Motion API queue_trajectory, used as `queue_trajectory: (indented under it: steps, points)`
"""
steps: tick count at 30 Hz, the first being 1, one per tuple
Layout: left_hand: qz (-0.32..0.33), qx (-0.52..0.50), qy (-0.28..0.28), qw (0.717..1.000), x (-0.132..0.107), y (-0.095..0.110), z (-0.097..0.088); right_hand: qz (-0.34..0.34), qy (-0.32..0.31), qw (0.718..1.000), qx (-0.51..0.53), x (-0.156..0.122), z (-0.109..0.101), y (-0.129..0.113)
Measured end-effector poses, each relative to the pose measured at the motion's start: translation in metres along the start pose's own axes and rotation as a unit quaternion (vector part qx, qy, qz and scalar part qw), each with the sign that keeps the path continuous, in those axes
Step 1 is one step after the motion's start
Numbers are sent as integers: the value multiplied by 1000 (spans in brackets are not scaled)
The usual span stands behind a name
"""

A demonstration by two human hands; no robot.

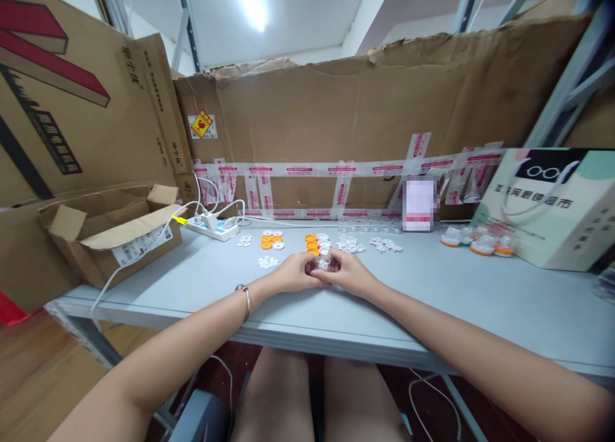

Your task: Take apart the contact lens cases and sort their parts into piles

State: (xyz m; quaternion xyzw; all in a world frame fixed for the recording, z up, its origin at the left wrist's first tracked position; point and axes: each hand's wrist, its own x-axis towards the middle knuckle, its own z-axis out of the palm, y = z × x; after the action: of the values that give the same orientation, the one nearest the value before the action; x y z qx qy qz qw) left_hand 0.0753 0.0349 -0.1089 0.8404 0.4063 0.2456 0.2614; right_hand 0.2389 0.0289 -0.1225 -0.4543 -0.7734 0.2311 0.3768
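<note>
My left hand and my right hand meet at the middle of the grey table, fingers pinched together on a small clear plastic piece. A bangle sits on my left wrist. Just beyond my fingers lie orange rings, more orange and white rings and heaps of small white parts.
An open cardboard box stands at the left, with a white power strip and cables beside it. Finished orange-and-clear pieces lie at the right by a printed paper bag. A taped cardboard wall closes the back.
</note>
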Motion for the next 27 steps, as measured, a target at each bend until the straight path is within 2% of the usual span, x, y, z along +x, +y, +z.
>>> queue_trajectory:
  steps: [5,15,17,21,24,27]
  points:
    - [-11,-91,-49,995,1,-2,-2,-18,-14,1000,4,-2,-2,-4]
    - [0,-92,-77,993,0,-1,-7,-29,15,999,39,-2,-7,-12]
    - [-5,-81,-67,994,-1,-1,-7,-27,52,996,65,-1,-10,-11]
    - [-13,-65,-46,997,-2,-2,-4,-18,167,982,90,8,-25,0]
    - [-13,-43,-32,998,-1,-3,-1,24,235,972,5,27,-47,19]
    - [4,-12,10,1000,-3,6,-8,44,236,969,-63,50,-67,36]
